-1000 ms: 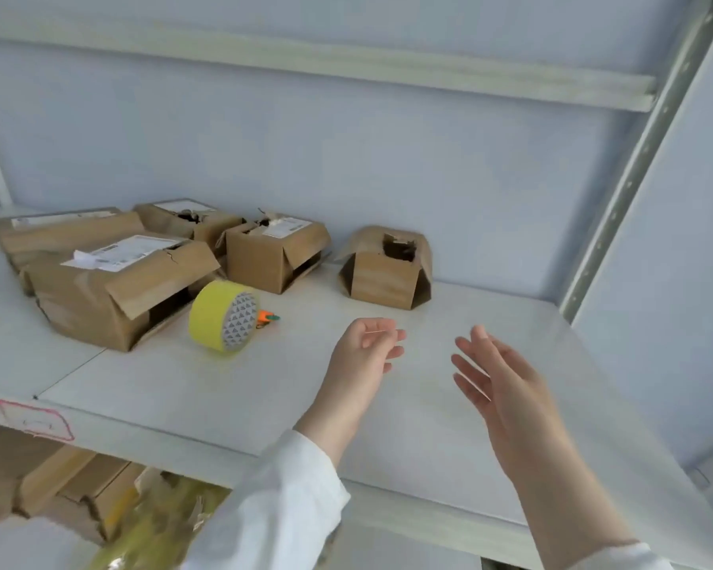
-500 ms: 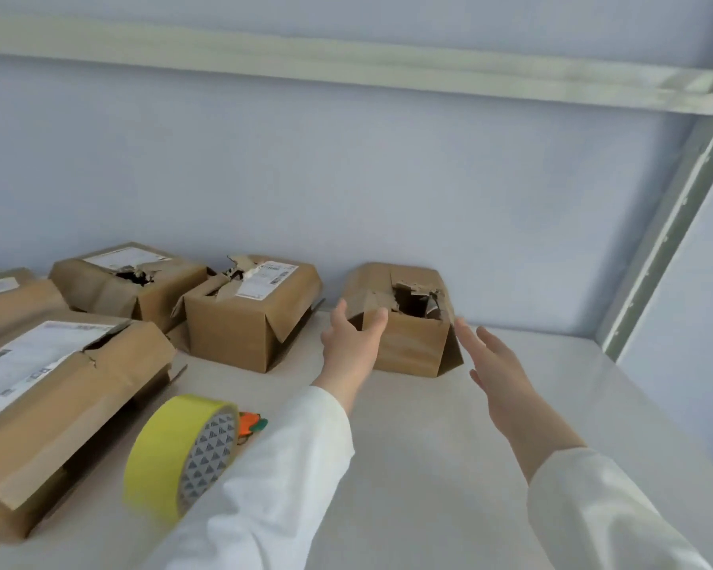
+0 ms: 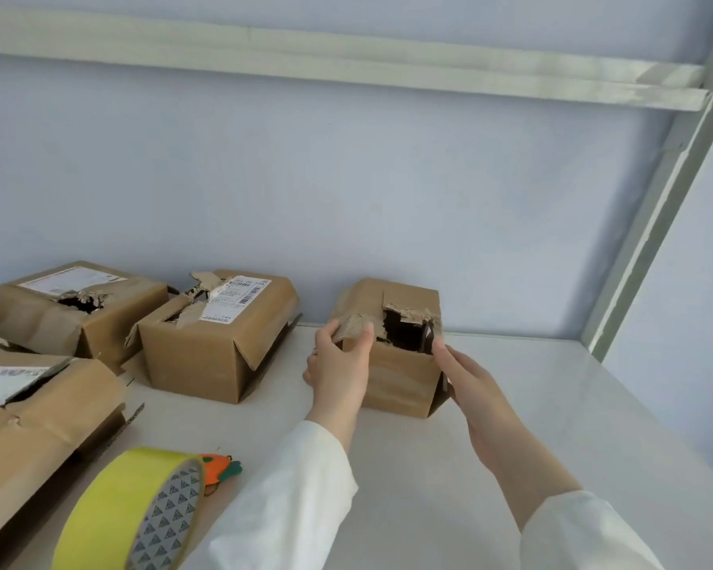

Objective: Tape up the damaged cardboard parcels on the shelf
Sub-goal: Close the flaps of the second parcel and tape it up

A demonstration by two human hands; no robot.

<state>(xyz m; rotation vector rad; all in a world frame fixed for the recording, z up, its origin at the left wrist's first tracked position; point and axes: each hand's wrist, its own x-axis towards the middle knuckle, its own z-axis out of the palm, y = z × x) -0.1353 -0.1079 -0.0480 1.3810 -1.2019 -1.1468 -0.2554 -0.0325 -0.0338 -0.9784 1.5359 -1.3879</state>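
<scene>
Parcels: four brown cardboard ones on white shelf [image 3: 552, 425]. Far L, big parcel [image 3: 38, 413] at front, top torn, white label. Yellow tape roll [image 3: 128, 508] stands on edge just beside it, orange carrot-shaped thing [image 3: 219, 471] just behind roll. Back L parcel [image 3: 58, 318] has hole in top. Middle parcel [image 3: 219, 355]: barcode label, ripped top, side flap loose. L hand [image 3: 338, 364] grips torn flap [image 3: 353, 325] at top L corner of small parcel [image 3: 400, 380], thumb + fingers curled round it. Small parcel stands near back wall [image 3: 346, 199], apart from middle one, w/ big hole in top. R hand [image 3: 470, 380] lies flat on its R side, fingers straight, touching.
</scene>
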